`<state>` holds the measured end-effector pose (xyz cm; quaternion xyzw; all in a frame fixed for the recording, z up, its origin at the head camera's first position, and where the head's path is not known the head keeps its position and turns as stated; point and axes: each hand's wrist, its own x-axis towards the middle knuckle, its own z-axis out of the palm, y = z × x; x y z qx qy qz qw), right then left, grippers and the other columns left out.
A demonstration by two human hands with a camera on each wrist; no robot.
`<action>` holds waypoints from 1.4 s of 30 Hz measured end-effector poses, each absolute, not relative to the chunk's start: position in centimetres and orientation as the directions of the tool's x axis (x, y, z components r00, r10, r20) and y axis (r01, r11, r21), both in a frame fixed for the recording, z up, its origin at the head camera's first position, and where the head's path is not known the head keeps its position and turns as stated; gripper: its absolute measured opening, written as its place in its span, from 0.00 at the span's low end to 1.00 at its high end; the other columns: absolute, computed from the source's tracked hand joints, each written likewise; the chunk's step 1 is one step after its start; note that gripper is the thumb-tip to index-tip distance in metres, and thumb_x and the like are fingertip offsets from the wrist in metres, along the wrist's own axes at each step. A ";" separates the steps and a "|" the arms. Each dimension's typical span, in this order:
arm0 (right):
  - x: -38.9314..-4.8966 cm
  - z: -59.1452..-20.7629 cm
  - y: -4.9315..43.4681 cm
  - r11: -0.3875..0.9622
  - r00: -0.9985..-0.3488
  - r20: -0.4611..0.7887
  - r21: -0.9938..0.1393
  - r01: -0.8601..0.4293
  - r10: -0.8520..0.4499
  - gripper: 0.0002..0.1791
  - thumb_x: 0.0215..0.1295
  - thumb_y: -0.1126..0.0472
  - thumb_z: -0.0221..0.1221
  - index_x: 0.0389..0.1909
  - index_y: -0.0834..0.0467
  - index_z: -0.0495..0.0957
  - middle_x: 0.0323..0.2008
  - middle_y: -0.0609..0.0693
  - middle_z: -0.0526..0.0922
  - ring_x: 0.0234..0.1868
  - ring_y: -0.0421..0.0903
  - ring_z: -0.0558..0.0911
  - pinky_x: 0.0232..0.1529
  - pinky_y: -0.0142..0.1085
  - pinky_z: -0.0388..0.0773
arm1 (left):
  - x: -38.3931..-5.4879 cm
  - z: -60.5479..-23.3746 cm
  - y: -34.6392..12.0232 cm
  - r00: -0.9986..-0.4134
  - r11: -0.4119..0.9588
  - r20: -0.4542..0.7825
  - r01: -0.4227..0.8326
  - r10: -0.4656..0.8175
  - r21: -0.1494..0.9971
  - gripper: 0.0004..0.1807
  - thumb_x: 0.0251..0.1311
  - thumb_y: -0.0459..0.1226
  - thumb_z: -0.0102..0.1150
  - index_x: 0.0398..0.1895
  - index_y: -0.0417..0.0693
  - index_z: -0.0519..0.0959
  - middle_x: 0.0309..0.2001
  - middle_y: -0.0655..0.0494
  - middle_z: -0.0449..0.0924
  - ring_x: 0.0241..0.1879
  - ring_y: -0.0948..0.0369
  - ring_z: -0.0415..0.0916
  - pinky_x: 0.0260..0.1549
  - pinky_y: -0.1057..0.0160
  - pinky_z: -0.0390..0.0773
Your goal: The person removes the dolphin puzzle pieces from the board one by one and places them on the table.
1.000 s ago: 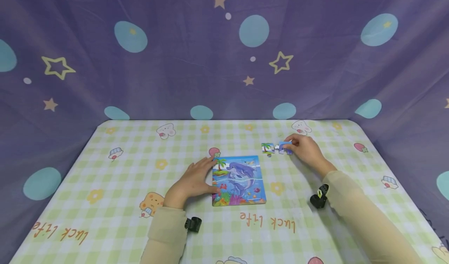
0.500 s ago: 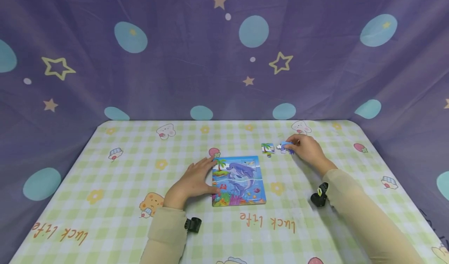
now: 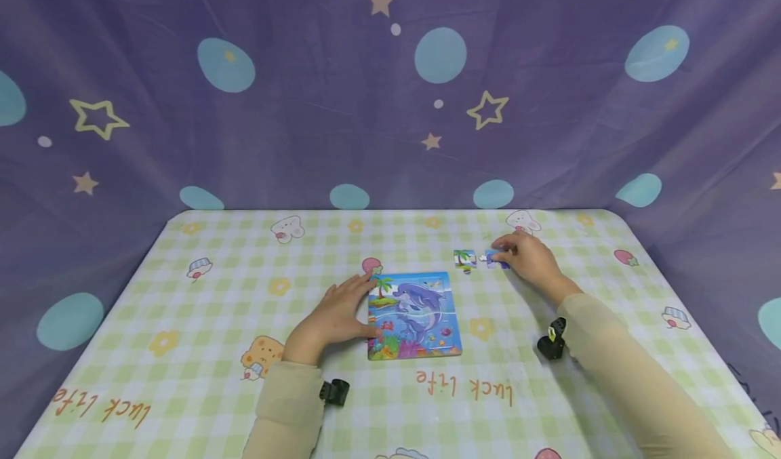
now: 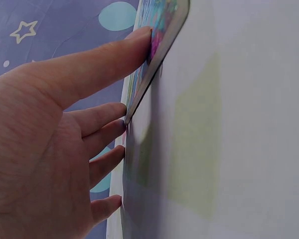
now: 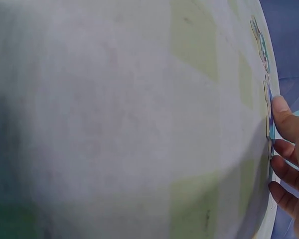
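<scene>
A square dolphin puzzle (image 3: 415,315) in a tray lies near the middle of the table. My left hand (image 3: 332,322) rests along its left side, fingers nearly straight. In the left wrist view the thumb (image 4: 107,62) lies over the puzzle's edge while the fingertips touch beside it. Farther back on the right, my right hand (image 3: 532,261) pinches a blue and purple puzzle piece (image 3: 495,258) at the table surface, partly hidden by the fingers. Just left of it is a loose palm tree piece (image 3: 464,259). The right wrist view shows the thumb (image 5: 284,117) against the held piece's edge.
A green and white checked cloth (image 3: 213,330) with printed figures covers the table. Behind it hangs a purple curtain (image 3: 342,120) with stars and dots. Black wrist cameras are strapped to both sleeves, just above the cloth.
The piece in my right hand moved slightly right and turned, then shifted back left, staying beside the palm tree piece. My left hand and the dolphin puzzle have stayed in place.
</scene>
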<state>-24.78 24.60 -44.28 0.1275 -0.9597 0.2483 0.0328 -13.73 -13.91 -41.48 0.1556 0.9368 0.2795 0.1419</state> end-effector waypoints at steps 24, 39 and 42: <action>-22.5 -43.8 20.6 0.698 -0.921 0.230 -0.602 -0.388 -0.314 0.11 0.61 0.59 0.69 0.43 0.58 0.85 0.35 0.49 0.83 0.36 0.47 0.79 0.41 0.44 0.77 | -13.7 -41.5 -13.9 -0.908 0.792 -0.177 0.219 0.379 0.571 0.52 0.48 0.48 0.76 0.75 0.42 0.61 0.77 0.48 0.51 0.76 0.47 0.45 0.73 0.39 0.40; -20.4 -42.9 17.5 0.582 -0.844 0.196 -0.646 -0.494 -0.499 0.11 0.61 0.61 0.68 0.45 0.57 0.84 0.40 0.47 0.84 0.39 0.42 0.81 0.43 0.41 0.80 | -13.8 -41.7 -14.0 -0.909 0.786 -0.173 0.219 0.380 0.578 0.52 0.47 0.48 0.76 0.75 0.42 0.61 0.77 0.48 0.51 0.76 0.47 0.45 0.72 0.38 0.40; -20.1 -42.9 17.0 0.586 -0.833 0.184 -0.633 -0.506 -0.521 0.12 0.61 0.60 0.69 0.45 0.57 0.84 0.40 0.47 0.83 0.39 0.42 0.80 0.43 0.41 0.80 | -13.7 -41.6 -13.9 -0.909 0.787 -0.177 0.215 0.378 0.578 0.52 0.47 0.48 0.76 0.75 0.42 0.61 0.78 0.49 0.51 0.76 0.47 0.44 0.72 0.38 0.39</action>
